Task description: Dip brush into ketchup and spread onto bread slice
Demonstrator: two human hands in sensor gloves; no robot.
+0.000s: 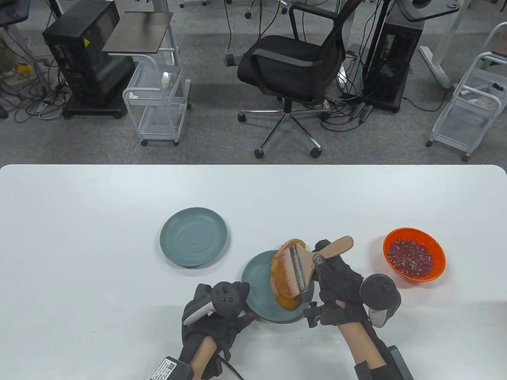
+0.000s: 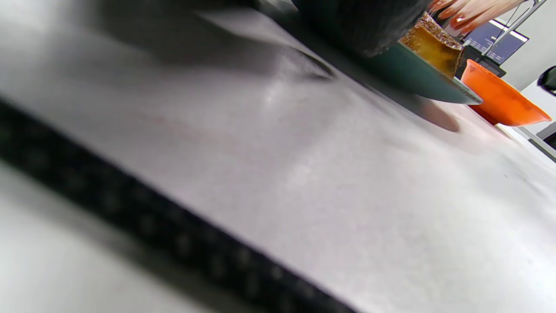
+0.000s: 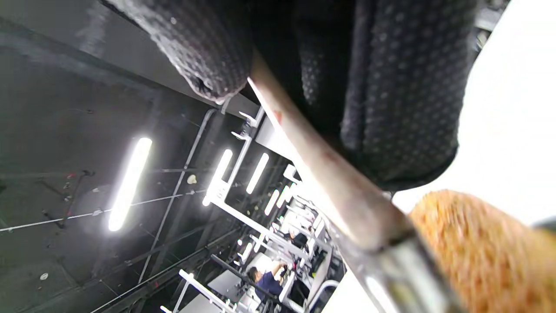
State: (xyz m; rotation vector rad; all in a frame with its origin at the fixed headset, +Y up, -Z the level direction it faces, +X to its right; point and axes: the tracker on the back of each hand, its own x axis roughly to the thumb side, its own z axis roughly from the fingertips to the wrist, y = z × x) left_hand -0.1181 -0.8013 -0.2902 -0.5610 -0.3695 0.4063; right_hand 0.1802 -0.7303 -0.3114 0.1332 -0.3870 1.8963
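Empty grey-green plate (image 1: 193, 236) on white table (image 1: 79, 221), black office chair (image 1: 295, 71), wire carts (image 1: 156, 103) beyond

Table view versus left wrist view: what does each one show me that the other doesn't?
Only the table view shows the right hand gripping the brush with its bristles over the bread, the empty plate, the ketchup inside the orange bowl, and the left hand at the near plate's edge.

Only the left wrist view shows the bread's side crust and the bowl's outer wall, seen from low down.

Both show bread, near plate, bowl and table.
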